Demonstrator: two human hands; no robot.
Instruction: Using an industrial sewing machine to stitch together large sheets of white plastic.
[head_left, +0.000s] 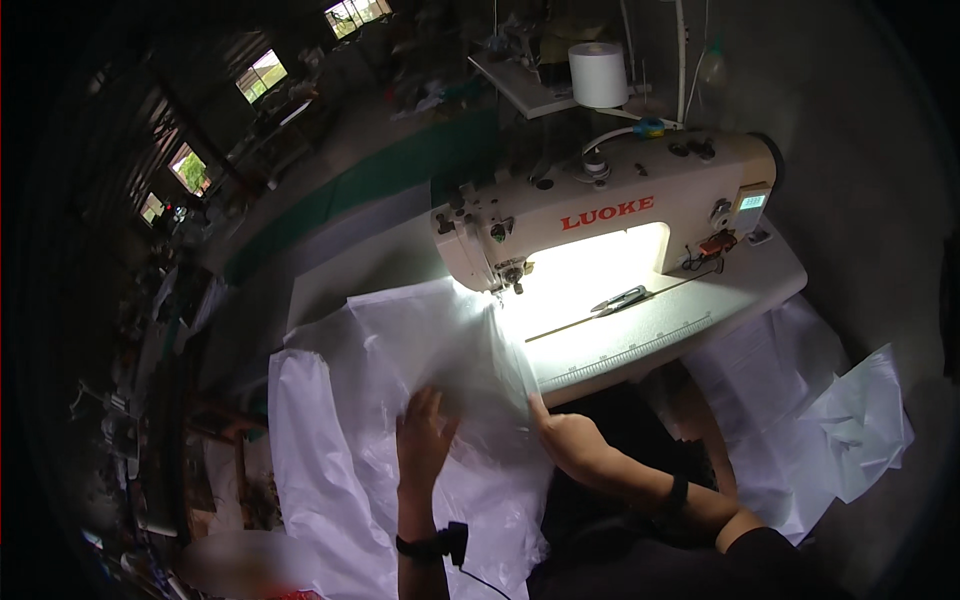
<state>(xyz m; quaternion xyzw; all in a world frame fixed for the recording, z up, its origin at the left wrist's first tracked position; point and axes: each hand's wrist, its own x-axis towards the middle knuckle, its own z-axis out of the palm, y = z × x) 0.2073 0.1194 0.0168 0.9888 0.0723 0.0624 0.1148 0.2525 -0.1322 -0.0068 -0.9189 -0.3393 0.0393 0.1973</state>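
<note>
A large sheet of thin white fabric (400, 330) lies over the left part of the sewing machine's table and hangs down toward me. Its right edge runs up under the needle area of the white sewing machine (600, 215), where the lamp glares. My left hand (425, 438) rests on the sheet with its fingers stretched out. At the table's front edge my right hand (568, 435) pinches the sheet's right edge, index finger pointing toward the needle. A pair of thread snips (622, 300) lies on the lit table under the machine's arm.
A white thread cone (598, 76) stands behind the machine. More white fabric (780, 420) hangs to the right, below the table edge (690, 345). A small lit display (752, 202) sits on the machine's right end. Dim workshop benches stretch off at the left.
</note>
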